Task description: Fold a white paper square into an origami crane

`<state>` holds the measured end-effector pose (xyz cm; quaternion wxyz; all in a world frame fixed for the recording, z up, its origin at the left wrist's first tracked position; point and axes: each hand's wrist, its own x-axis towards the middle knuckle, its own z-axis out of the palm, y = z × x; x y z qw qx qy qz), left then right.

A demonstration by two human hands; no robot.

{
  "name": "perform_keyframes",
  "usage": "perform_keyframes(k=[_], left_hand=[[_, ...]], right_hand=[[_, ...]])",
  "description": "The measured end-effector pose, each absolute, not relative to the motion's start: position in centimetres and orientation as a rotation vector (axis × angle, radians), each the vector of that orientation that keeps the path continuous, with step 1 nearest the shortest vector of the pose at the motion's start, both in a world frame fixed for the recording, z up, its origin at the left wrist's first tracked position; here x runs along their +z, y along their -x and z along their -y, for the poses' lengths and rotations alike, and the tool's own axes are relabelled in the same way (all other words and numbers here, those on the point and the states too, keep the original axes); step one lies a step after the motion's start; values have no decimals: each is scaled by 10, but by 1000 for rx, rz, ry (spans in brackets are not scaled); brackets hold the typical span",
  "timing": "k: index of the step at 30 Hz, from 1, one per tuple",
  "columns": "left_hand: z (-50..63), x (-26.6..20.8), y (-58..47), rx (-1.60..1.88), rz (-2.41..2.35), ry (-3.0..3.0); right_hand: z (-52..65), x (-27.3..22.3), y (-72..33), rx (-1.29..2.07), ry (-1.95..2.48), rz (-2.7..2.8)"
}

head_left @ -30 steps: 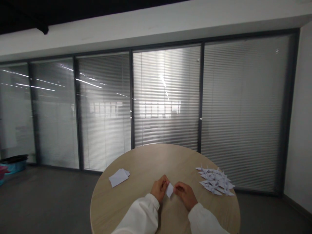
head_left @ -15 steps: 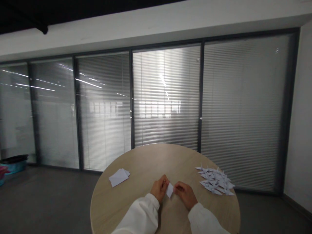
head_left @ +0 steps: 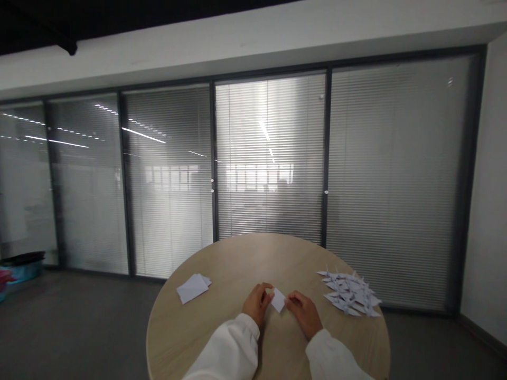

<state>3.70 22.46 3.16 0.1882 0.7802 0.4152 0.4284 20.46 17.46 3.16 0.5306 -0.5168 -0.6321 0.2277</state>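
Observation:
A small folded piece of white paper, diamond-shaped, is held between my two hands over the near middle of the table. My left hand pinches its left corner between thumb and fingers. On the opposite side, the fingertips of my right hand close on the right corner. Fine creases in the paper are too small to make out. To the left lies a short stack of white paper sheets. A heap of folded white paper cranes sits at the right.
The round wooden table has its curved far edge near a glass partition with blinds. On the floor at far left stands a blue tub with a black liner. A white wall rises at right.
The folded paper has risen slightly away from me and turned, showing a broader face. My right hand has shifted up a little; my left hand's fingers have changed their hold.

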Motion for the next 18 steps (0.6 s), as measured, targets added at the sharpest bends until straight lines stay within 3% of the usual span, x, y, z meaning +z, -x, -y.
perform_keyframes(k=[3,18], left_hand=[[-227,29,-38,1285,-1066,-2127],[-216,33,-50,1004,-858,-1722]], right_hand=[[-175,30,-204,526,1219,1527],[-173,32,-201,586,1107,1568]])
